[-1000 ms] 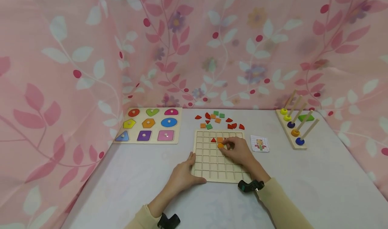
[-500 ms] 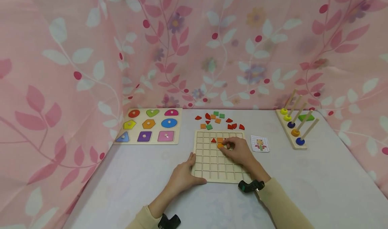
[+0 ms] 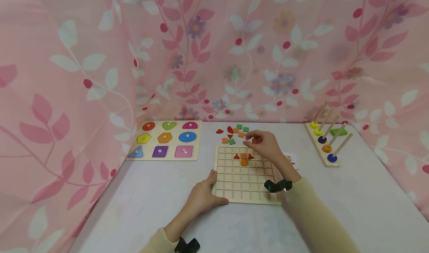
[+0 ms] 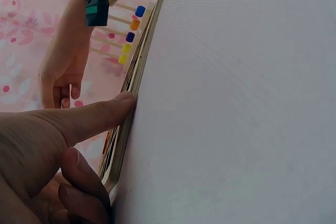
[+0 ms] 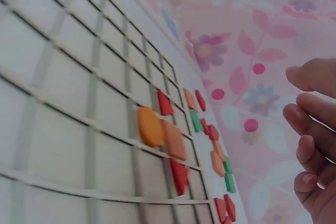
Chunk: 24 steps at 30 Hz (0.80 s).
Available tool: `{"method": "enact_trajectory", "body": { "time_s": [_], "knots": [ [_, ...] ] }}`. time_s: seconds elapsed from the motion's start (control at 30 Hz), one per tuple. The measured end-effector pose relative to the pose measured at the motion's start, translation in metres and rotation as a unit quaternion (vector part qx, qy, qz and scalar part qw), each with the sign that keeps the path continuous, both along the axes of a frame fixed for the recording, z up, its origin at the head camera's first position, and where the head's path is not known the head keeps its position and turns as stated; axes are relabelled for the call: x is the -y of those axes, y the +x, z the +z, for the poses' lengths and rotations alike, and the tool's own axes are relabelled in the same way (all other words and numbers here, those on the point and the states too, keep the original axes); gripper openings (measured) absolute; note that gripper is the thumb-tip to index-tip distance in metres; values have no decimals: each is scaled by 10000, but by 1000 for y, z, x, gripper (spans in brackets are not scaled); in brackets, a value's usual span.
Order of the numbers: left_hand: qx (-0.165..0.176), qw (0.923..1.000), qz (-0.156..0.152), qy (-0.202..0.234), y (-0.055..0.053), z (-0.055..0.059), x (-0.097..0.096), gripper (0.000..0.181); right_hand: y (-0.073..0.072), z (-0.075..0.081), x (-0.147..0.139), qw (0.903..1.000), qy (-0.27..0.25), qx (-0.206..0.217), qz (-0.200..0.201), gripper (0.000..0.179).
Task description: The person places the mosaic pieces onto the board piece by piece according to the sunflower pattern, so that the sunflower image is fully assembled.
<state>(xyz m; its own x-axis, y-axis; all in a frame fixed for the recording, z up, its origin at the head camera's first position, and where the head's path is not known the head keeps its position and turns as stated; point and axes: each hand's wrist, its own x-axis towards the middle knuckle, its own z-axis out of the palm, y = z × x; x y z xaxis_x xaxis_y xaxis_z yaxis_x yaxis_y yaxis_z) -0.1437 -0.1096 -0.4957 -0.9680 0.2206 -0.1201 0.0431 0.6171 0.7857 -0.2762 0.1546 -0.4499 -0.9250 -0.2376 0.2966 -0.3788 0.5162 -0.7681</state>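
Note:
My left hand (image 3: 201, 195) holds the near left corner of a wooden grid board (image 3: 231, 178). Its thumb lies along the front edge in the left wrist view, and its fingers are at the left side. On the board, an orange round piece (image 3: 244, 163) sits just below an orange square (image 3: 243, 156). A red triangle (image 3: 236, 156) flanks the square on the left, and another red triangle (image 3: 250, 156) on the right. Raised over the board's far right part, my right hand (image 3: 266, 145) has loosely bent, parted fingers with nothing between them, as the right wrist view shows.
Behind the board lie loose red pieces (image 3: 219, 131), green squares (image 3: 232, 141) and orange squares (image 3: 225, 140). A pattern card (image 3: 292, 160), partly hidden, is to the right. A shape puzzle (image 3: 172, 158) lies far left; a peg stand (image 3: 331, 164) stands far right.
My right hand has let go of the orange round piece and risen up and away from it, toward the loose pieces. The left hand stays at the board's corner.

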Motion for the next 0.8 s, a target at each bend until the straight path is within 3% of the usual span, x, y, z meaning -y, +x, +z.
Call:
{"method": "enact_trajectory", "body": {
  "time_s": [0.17, 0.37, 0.5, 0.8],
  "knots": [
    [-75, 10000, -30, 20, -3, 0, -3, 111, -43, 4, -3, 9995, 191, 48, -244, 27],
    [-17, 10000, -38, -8, -5, 1, -4, 111, -78, -24, -6, 9964, 565, 554, -318, 32],
    [-35, 10000, -53, -23, -6, 2, -4, 112, -85, -39, -4, 9943, 838, 609, -261, 34],
    [43, 10000, 33, -43, 0, 0, -1, 113, -86, -49, 6, 9933, 1057, 415, -210, 27]
  ]
}}
